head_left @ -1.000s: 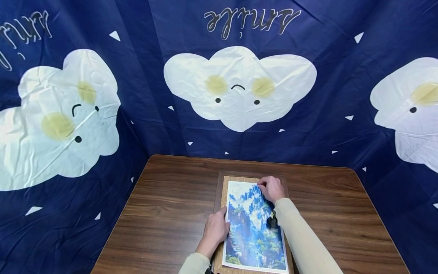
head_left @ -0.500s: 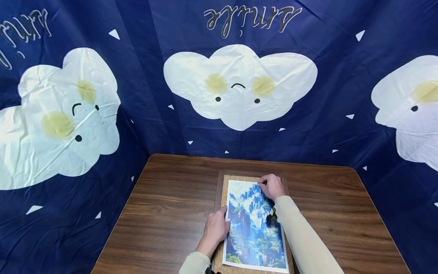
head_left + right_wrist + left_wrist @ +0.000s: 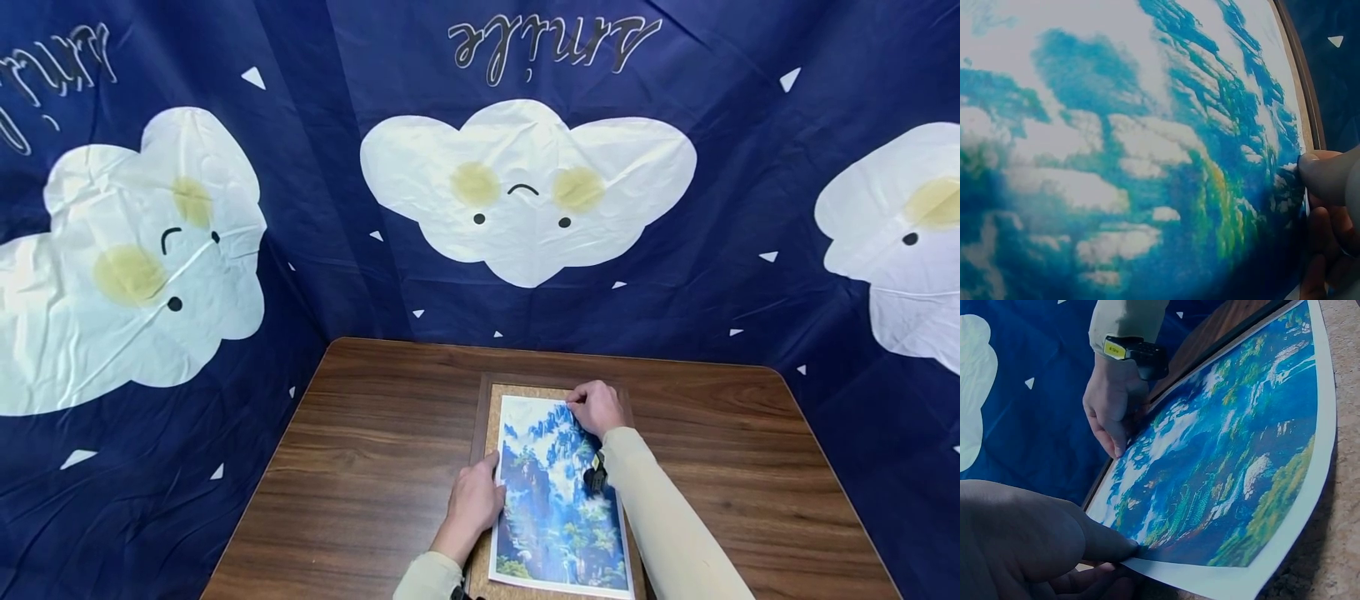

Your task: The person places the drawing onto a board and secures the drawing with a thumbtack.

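Observation:
A white-bordered landscape print (image 3: pixel 558 525) of blue mountains and green trees lies over a cork board (image 3: pixel 494 417) with a brown frame (image 3: pixel 480 425). My left hand (image 3: pixel 476 497) holds its left edge. In the left wrist view, the left thumb (image 3: pixel 1110 540) lies on the print's margin while fingers curl below the edge, and the near paper border bows up from the cork. My right hand (image 3: pixel 597 408) pinches the print near its top right corner. In the right wrist view, the right thumb (image 3: pixel 1329 172) presses at the paper's edge; a tiny dark spot shows at its tip.
Board and print lie on a brown wood-grain table (image 3: pixel 360 467). Behind and beside it hangs a dark blue cloth (image 3: pixel 315 167) printed with white clouds. A black wrist camera (image 3: pixel 596 479) on the right wrist hangs over the print's right side.

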Available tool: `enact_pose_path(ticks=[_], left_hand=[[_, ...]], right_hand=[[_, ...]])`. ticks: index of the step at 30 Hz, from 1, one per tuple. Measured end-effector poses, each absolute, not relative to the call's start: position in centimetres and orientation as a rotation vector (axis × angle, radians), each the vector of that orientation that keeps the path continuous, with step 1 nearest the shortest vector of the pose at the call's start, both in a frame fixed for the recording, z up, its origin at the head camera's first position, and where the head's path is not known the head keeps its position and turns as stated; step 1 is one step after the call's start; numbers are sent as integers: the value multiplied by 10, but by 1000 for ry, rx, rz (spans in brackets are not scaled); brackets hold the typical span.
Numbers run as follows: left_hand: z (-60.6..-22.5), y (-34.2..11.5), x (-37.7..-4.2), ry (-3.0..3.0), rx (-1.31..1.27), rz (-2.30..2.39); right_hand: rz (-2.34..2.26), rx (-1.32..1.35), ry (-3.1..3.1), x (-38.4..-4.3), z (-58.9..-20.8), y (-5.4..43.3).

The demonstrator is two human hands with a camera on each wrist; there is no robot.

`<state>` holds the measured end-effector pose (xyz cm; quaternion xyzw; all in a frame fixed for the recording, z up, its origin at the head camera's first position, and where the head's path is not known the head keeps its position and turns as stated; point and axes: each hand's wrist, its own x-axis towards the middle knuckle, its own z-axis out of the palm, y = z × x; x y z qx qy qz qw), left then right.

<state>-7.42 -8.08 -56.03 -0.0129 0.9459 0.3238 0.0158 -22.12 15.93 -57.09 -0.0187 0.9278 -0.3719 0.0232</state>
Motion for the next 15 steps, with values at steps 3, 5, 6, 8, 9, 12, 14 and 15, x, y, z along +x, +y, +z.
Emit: enact_pose_path(ticks=[3, 5, 6, 8, 9, 12, 14, 15], left_hand=[[-560, -81, -74, 2927, -55, 1006], [-560, -81, -75, 2923, -59, 1005], [-560, -81, -75, 2923, -59, 1003], [-560, -81, -75, 2922, -55, 1003], [-561, -81, -75, 2921, -53, 1005], [-561, -81, -76, 2916, -51, 1010], [-562, -81, -75, 2914, -49, 1012], [-562, -81, -75, 2915, -48, 1013]], right_hand=[[-1154, -48, 2863, -221, -570, 158], [-1160, -40, 2859, -221, -569, 158], [-1164, -38, 2857, -222, -569, 158], [-1170, -29, 2854, -222, -568, 157], [-1173, -32, 2853, -222, -568, 157], [-1188, -9, 2839, -223, -568, 157], [-1195, 2, 2830, -223, -568, 157], [-1196, 7, 2826, -223, -568, 157]])
